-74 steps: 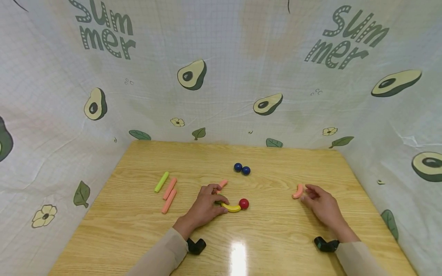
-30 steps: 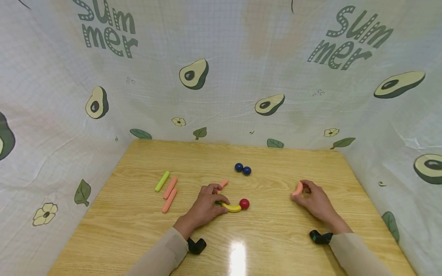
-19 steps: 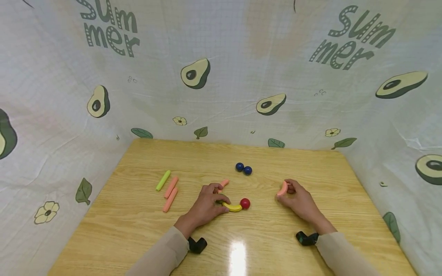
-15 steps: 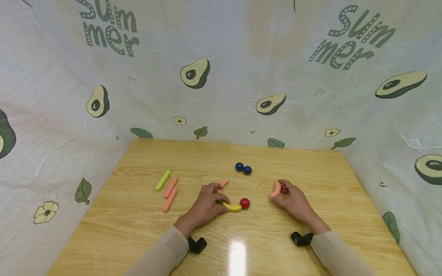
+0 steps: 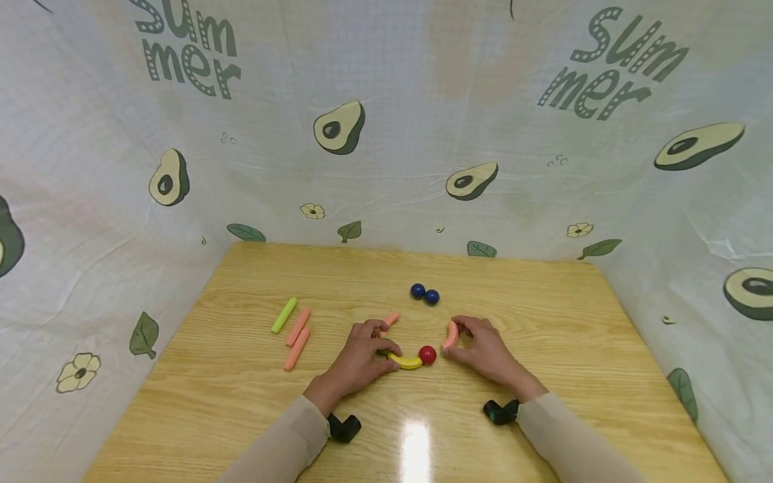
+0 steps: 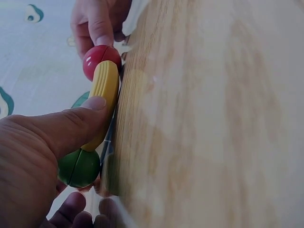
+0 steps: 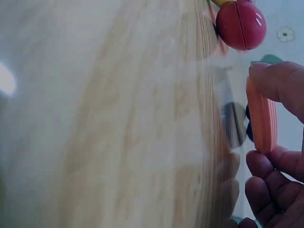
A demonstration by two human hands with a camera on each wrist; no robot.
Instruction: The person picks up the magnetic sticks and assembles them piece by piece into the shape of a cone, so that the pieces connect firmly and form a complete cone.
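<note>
My left hand (image 5: 362, 359) grips a yellow curved piece (image 5: 407, 363) near its left end, thumb on its side. A green ball (image 6: 79, 168) touches that end, partly under my fingers. At the other end of the yellow piece sits a red ball (image 5: 427, 355). Just right of the red ball, my right hand (image 5: 486, 349) pinches an orange curved piece (image 7: 262, 116) between thumb and fingers. The orange piece stands apart from the red ball. Another orange piece (image 5: 391, 319) lies behind my left fingers, partly hidden by them.
Two dark blue balls (image 5: 425, 294) touch each other farther back on the wooden table (image 5: 513, 288). To the left lie a lime-green stick (image 5: 284, 315) and two orange sticks (image 5: 297, 339). A printed cloth (image 5: 398, 134) stands round the table's back and sides.
My right hand took hold of the orange curved piece at the right and carried it left, close to the red ball. My left hand has stayed in place on the yellow piece.
</note>
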